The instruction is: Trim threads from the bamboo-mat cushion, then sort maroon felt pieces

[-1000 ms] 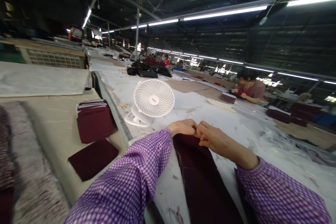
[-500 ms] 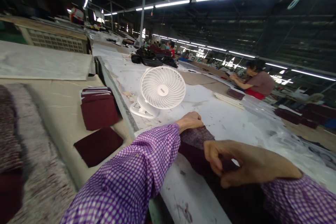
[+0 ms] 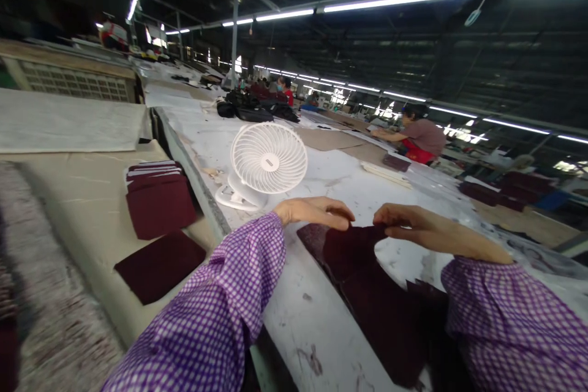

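My left hand (image 3: 316, 211) pinches the far edge of a dark maroon fabric piece (image 3: 351, 251) near its left corner. Thumb and fingers of my right hand (image 3: 420, 229) close on the same edge at the right, so the piece is stretched between both hands. Its lower part overlaps more maroon fabric (image 3: 383, 312) lying on the white table (image 3: 294, 324). A fuzzy, mottled purple-brown patch (image 3: 313, 237) shows beside the piece, below my left hand. My right sleeve hides part of the dark fabric at the lower right.
A white clip fan (image 3: 269, 159) stands beyond my left hand. On the lower surface at left lie a stack of maroon pieces (image 3: 160, 205) and a single piece (image 3: 160, 266). Fuzzy material (image 3: 59, 282) lies far left. Another person (image 3: 422, 135) works across the table.
My right hand has moved up and away from me, now gripping the fabric edge opposite my left hand. The maroon piece is spread between them. The view has shifted slightly right.
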`<action>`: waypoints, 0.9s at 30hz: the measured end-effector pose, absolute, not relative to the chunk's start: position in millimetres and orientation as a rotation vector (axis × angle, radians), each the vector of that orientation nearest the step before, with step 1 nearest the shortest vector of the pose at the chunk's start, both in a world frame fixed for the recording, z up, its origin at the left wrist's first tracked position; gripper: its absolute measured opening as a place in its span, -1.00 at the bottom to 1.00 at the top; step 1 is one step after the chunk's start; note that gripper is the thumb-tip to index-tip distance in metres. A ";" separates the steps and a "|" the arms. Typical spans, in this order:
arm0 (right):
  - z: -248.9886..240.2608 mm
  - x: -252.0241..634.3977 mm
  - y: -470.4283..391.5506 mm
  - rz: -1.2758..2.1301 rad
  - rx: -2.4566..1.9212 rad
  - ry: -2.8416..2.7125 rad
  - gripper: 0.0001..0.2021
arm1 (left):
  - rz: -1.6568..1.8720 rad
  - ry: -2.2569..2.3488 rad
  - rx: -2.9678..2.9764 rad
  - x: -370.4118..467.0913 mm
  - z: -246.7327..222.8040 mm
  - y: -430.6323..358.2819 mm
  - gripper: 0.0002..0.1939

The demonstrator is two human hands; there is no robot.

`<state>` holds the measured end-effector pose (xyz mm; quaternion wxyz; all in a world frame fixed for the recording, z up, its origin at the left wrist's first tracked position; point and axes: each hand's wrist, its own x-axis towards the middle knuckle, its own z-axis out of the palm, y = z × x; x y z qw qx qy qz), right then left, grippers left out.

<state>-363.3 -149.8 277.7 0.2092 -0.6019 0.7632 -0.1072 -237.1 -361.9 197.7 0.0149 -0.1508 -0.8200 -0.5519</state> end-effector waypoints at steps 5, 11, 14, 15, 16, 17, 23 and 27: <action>265.8 -375.5 -149.8 -0.091 -1.792 2.316 -0.72 | -1.534 -2.703 -0.308 -235.2 192.8 -354.4 -0.86; 249.0 -334.5 -173.7 -0.225 -2.095 2.291 -0.38 | -1.733 -2.417 -0.133 -229.9 191.6 -332.5 -0.86; 248.4 -323.1 -179.1 -0.192 -2.118 2.357 -0.56 | -1.458 -2.248 0.244 -210.6 188.1 -308.4 -0.85; 249.3 -322.5 -178.9 -0.172 -2.165 2.313 -0.65 | -1.307 -2.239 0.327 -201.4 185.6 -298.7 -0.85; 250.1 -323.0 -178.0 -0.156 -2.217 2.255 -0.74 | -1.166 -2.266 0.356 -191.6 182.5 -288.7 -0.88; 250.7 -324.0 -176.7 -0.146 -2.263 2.204 -0.80 | -1.035 -2.313 0.325 -181.7 178.7 -279.1 -0.91; 247.5 -322.9 -171.6 -0.050 -2.364 2.103 -0.85 | -0.415 -2.604 0.045 -144.6 151.8 -249.4 -0.76; 256.2 -321.2 -161.1 -0.044 -2.403 2.020 -0.87 | -0.284 -2.696 0.044 -140.1 143.5 -250.9 -0.72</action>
